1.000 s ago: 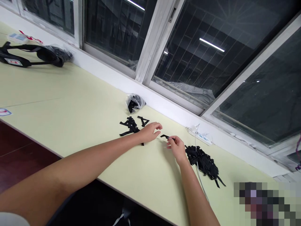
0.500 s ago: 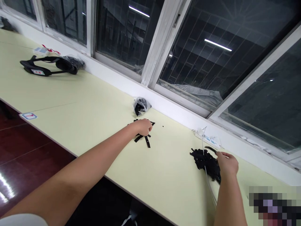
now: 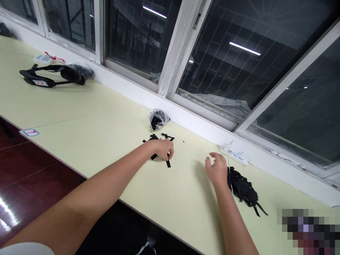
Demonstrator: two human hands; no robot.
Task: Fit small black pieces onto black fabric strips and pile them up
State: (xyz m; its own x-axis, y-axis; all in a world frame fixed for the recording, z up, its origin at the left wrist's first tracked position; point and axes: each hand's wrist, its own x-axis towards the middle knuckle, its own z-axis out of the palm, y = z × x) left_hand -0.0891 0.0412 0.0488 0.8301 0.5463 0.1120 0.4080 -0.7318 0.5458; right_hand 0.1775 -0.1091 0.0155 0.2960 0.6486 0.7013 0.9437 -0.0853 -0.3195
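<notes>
My left hand (image 3: pixel 165 148) is over a small spread of short black strips (image 3: pixel 153 136). Its thumb and fingers are pinched at one black strip (image 3: pixel 168 163), which points toward the table's front edge. To the right, my right hand (image 3: pixel 216 168) hovers over the table with thumb and fingers apart and nothing in them. Just beside its wrist lies a larger heap of black strips (image 3: pixel 244 188), with loose ends sticking out on the near right side.
A clear plastic bag (image 3: pixel 158 119) with black pieces stands by the sill. A white power strip (image 3: pixel 236 156) lies behind the heap; its white cable (image 3: pixel 230 159) passes over the heap. A black headset-like device (image 3: pixel 53 76) rests far left on the pale table (image 3: pixel 106 117).
My right hand has let go of a black strip at the heap and moved left, its fingers now apart. My left hand has shifted slightly nearer, down onto the strip below it.
</notes>
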